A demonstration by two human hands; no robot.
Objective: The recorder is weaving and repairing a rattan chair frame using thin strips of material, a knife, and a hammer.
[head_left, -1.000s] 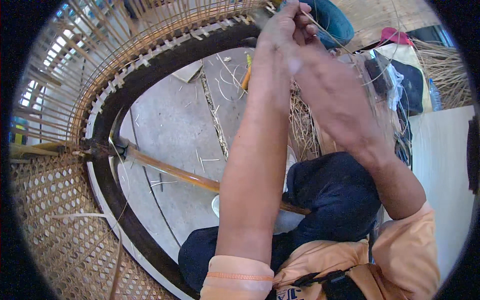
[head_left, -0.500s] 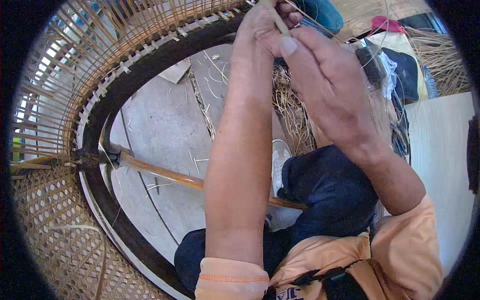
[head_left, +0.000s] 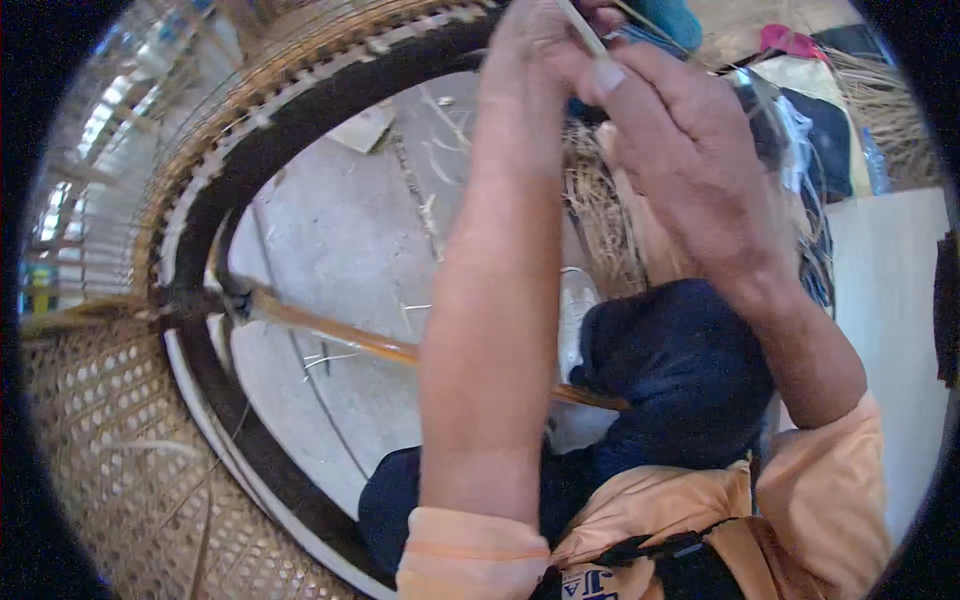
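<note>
Both my hands are raised at the top of the head view, close together at the dark rim (head_left: 300,130) of a large woven cane basket (head_left: 110,440). My left hand (head_left: 535,45) and my right hand (head_left: 670,130) pinch a thin pale cane strip (head_left: 580,25) that runs up out of the picture. The fingers of both hands are closed around it. The basket's open weave fills the left side, and its round opening frames the floor below.
A brown wooden stick (head_left: 340,335) crosses the basket's opening from the rim to my dark-trousered knee (head_left: 680,370). Loose straw and cane strips (head_left: 600,210) lie on the grey concrete floor (head_left: 340,240). Cloth and bags (head_left: 820,110) sit at the upper right.
Both hands have risen toward the top edge with the strip, and the view has shifted closer to the basket rim. The stick has stayed in place.
</note>
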